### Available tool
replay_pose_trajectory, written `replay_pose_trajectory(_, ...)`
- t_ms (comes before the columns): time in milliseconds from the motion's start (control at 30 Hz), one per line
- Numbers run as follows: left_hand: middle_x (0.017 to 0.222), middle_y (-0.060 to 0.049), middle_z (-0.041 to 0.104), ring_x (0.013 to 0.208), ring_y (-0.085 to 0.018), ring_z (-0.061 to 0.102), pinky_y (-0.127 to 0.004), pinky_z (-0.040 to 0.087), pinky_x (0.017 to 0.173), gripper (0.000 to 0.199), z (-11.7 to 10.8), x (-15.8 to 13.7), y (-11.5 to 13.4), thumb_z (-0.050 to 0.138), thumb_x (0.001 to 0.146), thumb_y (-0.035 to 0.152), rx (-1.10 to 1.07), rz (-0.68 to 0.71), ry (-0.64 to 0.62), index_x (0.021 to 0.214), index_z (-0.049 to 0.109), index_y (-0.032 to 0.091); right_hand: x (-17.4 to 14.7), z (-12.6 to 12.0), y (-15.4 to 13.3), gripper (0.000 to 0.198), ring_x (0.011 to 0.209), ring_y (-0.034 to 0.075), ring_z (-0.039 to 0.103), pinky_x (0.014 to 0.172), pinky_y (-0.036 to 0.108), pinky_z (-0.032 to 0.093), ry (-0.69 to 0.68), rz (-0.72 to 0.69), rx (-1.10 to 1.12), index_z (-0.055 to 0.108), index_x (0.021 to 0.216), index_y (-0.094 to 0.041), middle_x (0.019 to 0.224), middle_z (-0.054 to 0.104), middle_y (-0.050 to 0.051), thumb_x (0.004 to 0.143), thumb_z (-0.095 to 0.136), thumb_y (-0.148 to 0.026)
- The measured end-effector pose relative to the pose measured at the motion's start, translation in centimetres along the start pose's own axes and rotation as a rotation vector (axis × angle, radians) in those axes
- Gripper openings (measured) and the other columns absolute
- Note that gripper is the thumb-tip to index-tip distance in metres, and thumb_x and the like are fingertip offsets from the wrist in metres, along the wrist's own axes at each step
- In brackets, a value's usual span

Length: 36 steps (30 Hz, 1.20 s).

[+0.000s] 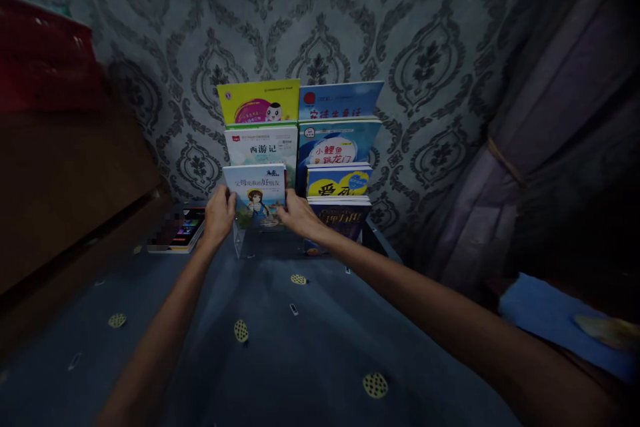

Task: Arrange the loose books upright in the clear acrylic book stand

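Head camera shows grey damask-patterned wallpaper (330,7) on the far side, behind a dark-blue cloth (290,380) printed with yellow motifs. On it, two columns of upright, bright-covered paper books (350,99) stand in tiers. Nearest in the left column is a pale-blue rectangular book (256,201) with an illustrated cover. The person's left hand (219,215) and right hand (301,215), fingers partly curled, grip its left and right edges.

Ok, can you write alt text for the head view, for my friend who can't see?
A person's left hand and right hand hold a light-blue book by its sides, in front of more books standing covers-out in two columns. Behind is a patterned wall, with a purple curtain at the right.
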<state>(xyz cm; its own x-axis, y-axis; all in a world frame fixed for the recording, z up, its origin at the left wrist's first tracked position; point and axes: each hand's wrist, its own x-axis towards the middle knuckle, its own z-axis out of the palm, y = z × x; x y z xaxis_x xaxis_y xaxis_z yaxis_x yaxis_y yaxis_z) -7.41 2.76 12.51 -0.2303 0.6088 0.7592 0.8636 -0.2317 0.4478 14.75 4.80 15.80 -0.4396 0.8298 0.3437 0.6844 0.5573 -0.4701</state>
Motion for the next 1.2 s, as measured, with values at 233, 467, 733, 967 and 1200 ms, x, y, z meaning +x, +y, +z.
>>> replay_pose_trajectory(233,0.087,-0.012,0.069,0.084,-0.029,0.069,-0.034,0.047,0.075,0.014,0.0,-0.6,0.4,0.044,0.099,0.03,0.209,-0.059,-0.115,0.098,0.055,0.021,-0.8,1.0,0.1,0.035,0.102,0.03,0.07,0.083,0.037,0.051,-0.047,0.018,-0.024,0.052,0.125,-0.011,0.114,0.073,0.02,0.091,0.05,-0.018)
replay_pose_trajectory(467,0.137,-0.021,0.057,0.128,-0.034,0.058,-0.044,0.052,0.097,0.058,-0.8,-0.4,2.4,0.047,0.096,0.023,0.283,0.021,0.0,0.15,0.032,0.014,-1.3,1.0,0.2,0.039,0.109,0.027,0.069,0.086,0.032,0.05,-0.116,0.092,-0.023,0.05,0.131,-0.012,0.116,0.073,0.015,0.094,0.052,-0.023)
replay_pose_trajectory(733,0.14,-0.018,0.048,0.106,-0.033,0.068,-0.045,0.058,0.086,0.067,-1.5,0.4,5.7,0.045,0.096,0.017,0.432,0.006,-0.15,0.16,0.028,0.029,-1.5,1.2,0.3,0.04,0.108,0.026,0.069,0.089,0.032,0.05,-0.105,0.101,0.055,0.052,0.131,-0.011,0.117,0.073,0.015,0.092,0.053,-0.02)
replay_pose_trajectory(967,0.142,-0.018,0.047,0.095,-0.029,0.071,-0.043,0.058,0.084,0.067,-0.9,0.4,5.8,0.047,0.096,0.018,0.422,0.002,-0.124,0.16,0.03,0.031,-1.5,2.2,1.3,0.042,0.106,0.024,0.07,0.09,0.029,0.051,-0.086,0.07,0.113,0.054,0.133,-0.013,0.114,0.074,0.011,0.091,0.055,-0.016)
replay_pose_trajectory(1200,0.141,-0.017,0.048,0.089,-0.028,0.071,-0.042,0.059,0.08,0.066,-1.0,0.6,5.7,0.047,0.096,0.02,0.426,0.0,-0.133,0.159,0.031,0.031,-1.3,2.9,2.1,0.046,0.106,0.024,0.069,0.097,0.035,0.051,-0.038,0.008,0.184,0.054,0.132,-0.016,0.118,0.072,0.012,0.087,0.056,-0.014)
